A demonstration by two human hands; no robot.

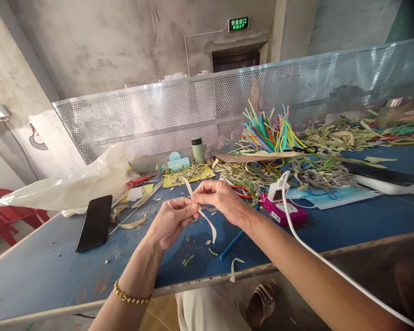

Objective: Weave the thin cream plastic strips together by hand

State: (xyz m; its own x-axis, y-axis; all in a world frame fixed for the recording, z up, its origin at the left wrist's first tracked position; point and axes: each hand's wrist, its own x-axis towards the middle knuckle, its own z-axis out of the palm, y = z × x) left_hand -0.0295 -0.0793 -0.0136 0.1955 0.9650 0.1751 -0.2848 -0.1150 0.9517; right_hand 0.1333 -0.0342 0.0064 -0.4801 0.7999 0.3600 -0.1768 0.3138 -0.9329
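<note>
Both hands meet above the blue tabletop, pinching a pale, flat strip point(208, 219) that looks like dried husk or leaf. My left hand point(172, 218) grips it from the left with thumb and fingers closed. From the right, my right hand point(219, 197) pinches it at nearly the same spot. One end of the strip sticks up beyond the fingers, and a longer tail curls down toward the table. Fingers hide the middle of it. Under the right wrist lies a blue stick point(232, 246). A similar pale scrap point(235, 269) hangs at the table's front edge.
A black phone point(94, 224) lies at left, near a plastic bag point(89, 179) and red-handled tool point(137, 182). A magenta power block point(285, 212) with a white cable point(298, 236) sits at right. Behind are colourful sticks point(271, 131), dried scraps, a green bottle point(198, 151) and a perforated metal screen point(152, 124).
</note>
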